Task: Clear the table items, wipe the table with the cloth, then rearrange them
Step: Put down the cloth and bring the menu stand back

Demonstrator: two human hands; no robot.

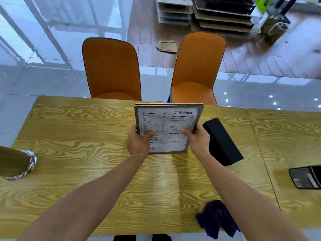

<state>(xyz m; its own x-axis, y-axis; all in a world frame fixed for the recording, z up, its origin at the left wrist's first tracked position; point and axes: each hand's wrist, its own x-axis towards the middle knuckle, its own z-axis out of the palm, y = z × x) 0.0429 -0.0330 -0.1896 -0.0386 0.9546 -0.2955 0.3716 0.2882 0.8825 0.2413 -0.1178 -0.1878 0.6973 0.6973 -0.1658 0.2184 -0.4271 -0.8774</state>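
Observation:
I hold a framed menu card [167, 119] upright over the middle of the wooden table [78, 136]. My left hand [139, 141] grips its lower left edge and my right hand [196, 136] grips its lower right edge. A long black box [224, 143] lies on the table just right of the menu, close to my right hand. A crumpled purple cloth [215, 218] sits near the front edge, partly behind my right forearm.
Two orange chairs [111, 66] [198, 66] stand at the table's far side. A wooden post with a metal base ring [22, 164] rises at the left edge. A dark holder [305, 178] sits on the adjoining table [286, 136] at the right.

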